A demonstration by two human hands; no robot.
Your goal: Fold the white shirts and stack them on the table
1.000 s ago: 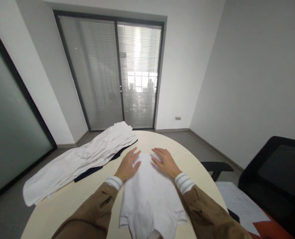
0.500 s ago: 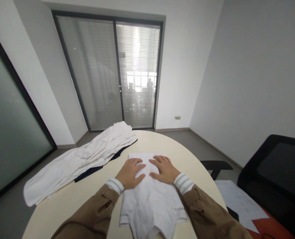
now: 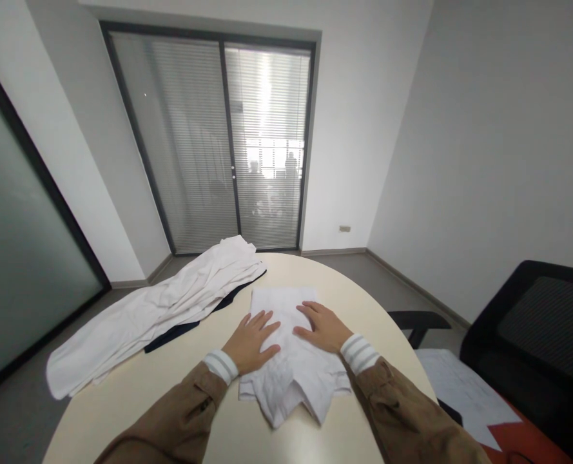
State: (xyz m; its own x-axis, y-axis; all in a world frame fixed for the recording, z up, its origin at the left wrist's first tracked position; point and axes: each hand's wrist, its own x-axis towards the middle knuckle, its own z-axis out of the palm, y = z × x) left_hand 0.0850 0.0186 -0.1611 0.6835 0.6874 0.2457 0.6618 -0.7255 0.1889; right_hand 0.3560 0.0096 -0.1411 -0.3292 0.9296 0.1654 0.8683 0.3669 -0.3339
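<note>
A folded white garment [image 3: 291, 380], which looks like a shirt, lies on the round cream table [image 3: 170, 393] right in front of me. Its near edge ends in pointed, collar-like corners, with small folded flaps sticking out at both sides. On its left part rests my left hand [image 3: 253, 341], palm down with the fingers spread. Across from it my right hand [image 3: 322, 327] lies flat on the right part, fingers apart. Neither hand grips the cloth. Both wrists show striped cuffs under brown sleeves.
White garments [image 3: 160, 303] lie in a long heap along the table's left edge, over a dark navy cloth [image 3: 180, 335]. At the right stands a black mesh chair [image 3: 537, 335]; papers [image 3: 465, 386] and something red [image 3: 523, 438] lie beside it. Glass doors [image 3: 189, 142] with blinds are ahead.
The white garment has shifted away from me across the table, its near edge now farther from the front. My hands still lie on it, with the left fingers spread wider.
</note>
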